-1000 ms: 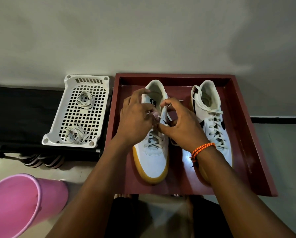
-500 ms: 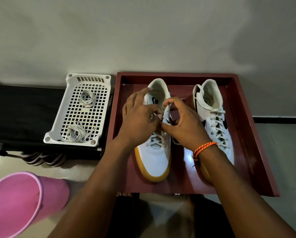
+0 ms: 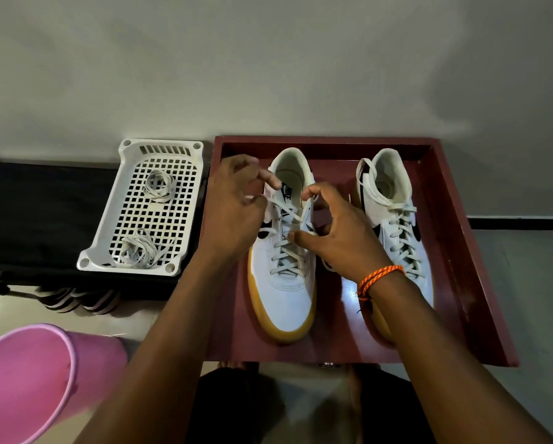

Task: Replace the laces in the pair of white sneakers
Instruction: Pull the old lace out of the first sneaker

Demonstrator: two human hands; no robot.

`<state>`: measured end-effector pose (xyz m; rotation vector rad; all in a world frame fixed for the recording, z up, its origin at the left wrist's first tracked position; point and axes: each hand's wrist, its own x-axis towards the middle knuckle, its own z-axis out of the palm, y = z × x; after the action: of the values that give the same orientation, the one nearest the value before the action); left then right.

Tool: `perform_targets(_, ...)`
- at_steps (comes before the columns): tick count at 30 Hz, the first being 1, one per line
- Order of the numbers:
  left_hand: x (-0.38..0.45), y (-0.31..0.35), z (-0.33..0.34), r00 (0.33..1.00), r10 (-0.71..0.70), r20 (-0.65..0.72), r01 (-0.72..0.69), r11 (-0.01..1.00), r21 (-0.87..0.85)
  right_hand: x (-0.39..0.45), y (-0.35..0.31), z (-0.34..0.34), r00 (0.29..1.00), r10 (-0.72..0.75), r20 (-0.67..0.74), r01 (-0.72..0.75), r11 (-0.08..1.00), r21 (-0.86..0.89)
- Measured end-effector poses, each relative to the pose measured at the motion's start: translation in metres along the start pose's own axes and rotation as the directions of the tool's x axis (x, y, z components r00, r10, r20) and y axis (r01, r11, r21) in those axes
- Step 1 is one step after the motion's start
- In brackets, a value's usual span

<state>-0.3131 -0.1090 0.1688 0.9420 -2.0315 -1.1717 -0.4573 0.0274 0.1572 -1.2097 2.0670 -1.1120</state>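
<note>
Maroon wood is framing the work: a shallow tray (image 3: pixel 480 251) is lying against the pale wall, holding the pair of white, gum-soled sneakers side by side. Beside it a white perforated basket (image 3: pixel 108 232) is sitting on a dark bench, carrying two loose lace bundles (image 3: pixel 158 185), and a pink bucket (image 3: pixel 28 382) is standing at the lower left. The right sneaker (image 3: pixel 396 238) is lying fully laced, apart from both hands. The left sneaker (image 3: pixel 284 293) is the one being worked on. The left hand (image 3: pixel 233 206) is pinching a lace end (image 3: pixel 280 205) and drawing it out sideways over the tongue, while the right hand (image 3: pixel 336 232) is pinching the opposite edge of the upper by the top eyelets, thumb and forefinger curled around it. Whether this lace is coming out or going in cannot be told from this view. The likely trouble is a sharp sideways pull dragging the light shoe across the tray if the right hand's grip slackens, or the lace bunching and jamming in an eyelet if it is tugged at an angle.
</note>
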Motion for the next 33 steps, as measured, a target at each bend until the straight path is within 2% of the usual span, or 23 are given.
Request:
perform_targets(2, -0.003, 0.001, 0.005, 0.995, 0.038, 0.097, -0.05, 0.991, 0.128, 0.0, 0.0, -0.001, 1.0, 0.0, 0.005, 0.0, 1.0, -0.001)
perform_targets(5, -0.013, 0.001, 0.018, 0.971, 0.008, 0.24, -0.107, 0.909, 0.403, 0.0, -0.002, -0.002, 1.0, -0.016, -0.001, 0.016, 1.0, -0.002)
perform_targets(9, -0.016, -0.001, 0.022, 0.968, -0.018, 0.249, -0.097, 0.892, 0.442, -0.002, -0.005, 0.0, 1.0, -0.015, -0.001, 0.015, 1.0, -0.003)
perform_targets(13, -0.011, 0.002, 0.019, 0.979, -0.014, 0.204, -0.06, 0.935, 0.35, -0.001, -0.004, 0.001, 1.0, -0.011, -0.002, 0.011, 1.0, -0.026)
perform_targets(16, -0.001, -0.003, 0.011, 0.994, -0.078, 0.076, 0.077, 0.997, 0.007, 0.0, -0.001, 0.001, 1.0, 0.009, 0.014, -0.009, 1.0, -0.021)
perform_targets(17, 0.001, -0.006, 0.009, 0.996, -0.079, 0.035, 0.081, 0.996, -0.035, 0.0, 0.0, 0.001, 1.0, 0.011, 0.017, -0.01, 1.0, -0.015)
perform_targets(19, 0.001, -0.006, 0.006, 1.0, -0.017, 0.018, 0.015, 0.997, 0.08, 0.0, 0.001, 0.001, 1.0, 0.015, 0.019, -0.015, 1.0, -0.002)
perform_targets(21, -0.002, -0.003, 0.007, 0.997, 0.033, 0.066, -0.047, 0.974, 0.22, 0.001, -0.001, 0.001, 1.0, 0.012, 0.019, -0.012, 1.0, -0.001)
perform_targets(24, -0.011, 0.0, 0.014, 0.981, 0.003, 0.194, -0.076, 0.927, 0.368, 0.001, -0.001, 0.0, 1.0, -0.005, 0.002, 0.005, 1.0, -0.02)
perform_targets(26, -0.017, 0.0, 0.02, 0.972, 0.021, 0.234, -0.115, 0.91, 0.398, 0.0, -0.002, 0.0, 1.0, -0.008, -0.004, 0.008, 1.0, -0.03)
perform_targets(28, -0.019, 0.003, 0.023, 0.975, 0.066, 0.213, -0.151, 0.899, 0.412, -0.002, -0.004, 0.0, 1.0, -0.005, -0.007, 0.005, 0.999, -0.042)
perform_targets(30, -0.015, 0.002, 0.022, 0.979, 0.048, 0.2, -0.121, 0.921, 0.372, -0.002, -0.004, 0.0, 1.0, -0.001, -0.01, 0.0, 0.999, -0.049)
perform_targets(32, -0.009, 0.002, 0.018, 0.984, 0.019, 0.178, -0.061, 0.971, 0.233, 0.0, -0.003, 0.001, 1.0, 0.006, -0.006, -0.006, 0.999, -0.05)
perform_targets(33, -0.007, 0.003, 0.016, 0.987, 0.01, 0.159, -0.028, 0.994, 0.109, 0.0, -0.002, 0.001, 1.0, 0.012, -0.004, -0.012, 0.999, -0.053)
